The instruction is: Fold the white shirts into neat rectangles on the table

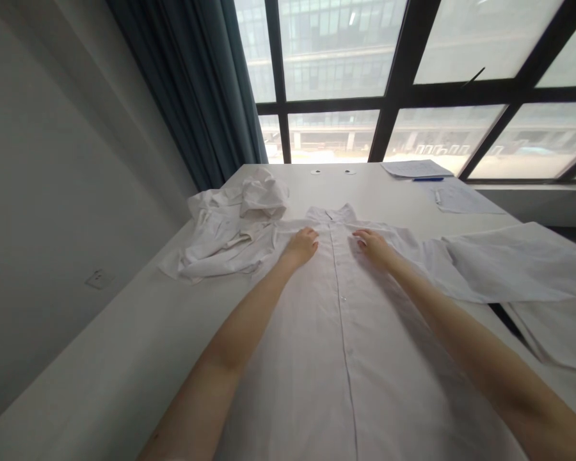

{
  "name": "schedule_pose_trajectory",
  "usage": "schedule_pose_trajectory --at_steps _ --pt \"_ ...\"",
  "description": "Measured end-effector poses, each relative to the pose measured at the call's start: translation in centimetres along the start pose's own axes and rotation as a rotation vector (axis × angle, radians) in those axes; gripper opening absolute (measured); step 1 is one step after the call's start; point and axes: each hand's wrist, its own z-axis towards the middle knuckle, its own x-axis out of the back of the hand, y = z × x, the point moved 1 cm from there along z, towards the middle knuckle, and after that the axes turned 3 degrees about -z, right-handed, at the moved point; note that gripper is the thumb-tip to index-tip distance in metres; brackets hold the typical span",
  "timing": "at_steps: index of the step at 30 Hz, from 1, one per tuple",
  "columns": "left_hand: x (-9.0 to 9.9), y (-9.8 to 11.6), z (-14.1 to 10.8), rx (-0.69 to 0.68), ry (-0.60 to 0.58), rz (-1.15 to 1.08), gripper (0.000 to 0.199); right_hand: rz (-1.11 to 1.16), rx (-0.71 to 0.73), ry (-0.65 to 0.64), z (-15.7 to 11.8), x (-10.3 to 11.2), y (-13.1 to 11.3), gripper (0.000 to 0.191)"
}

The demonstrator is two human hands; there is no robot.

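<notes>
White shirt, its lower front nearest the camera, lies spread face up along the middle of the desk, its collar at the far end and its closed button front running near to far. Beyond the desk stand dark-framed windows, with a blue curtain at their left. Rumpled white garments are heaped on the far left of the desk, touching the shirt's left side. One sleeve stretches to the right, its edge above a pale folded cloth. Papers lie at the far right.

The person's left hand rests on the shirt's left chest, below the collar, its fingers loosely bent. The right hand is at the opposite side of the chest, its fingers also bent. Neither is clenched; whether either pinches the fabric, one cannot tell. Smallest are a blue pen by the papers and two round fittings near the desk's far edge.
</notes>
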Motion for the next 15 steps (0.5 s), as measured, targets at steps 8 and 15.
schedule_pose_trajectory --at_steps 8,15 --pt "-1.7 -3.7 3.3 0.091 -0.017 0.046 0.039 -0.071 -0.206 0.078 4.3 -2.3 3.5 0.037" --pt "-1.9 -6.0 3.4 0.109 -0.114 0.072 0.056 -0.124 -0.178 -0.025 3.9 -3.1 4.4 0.044"
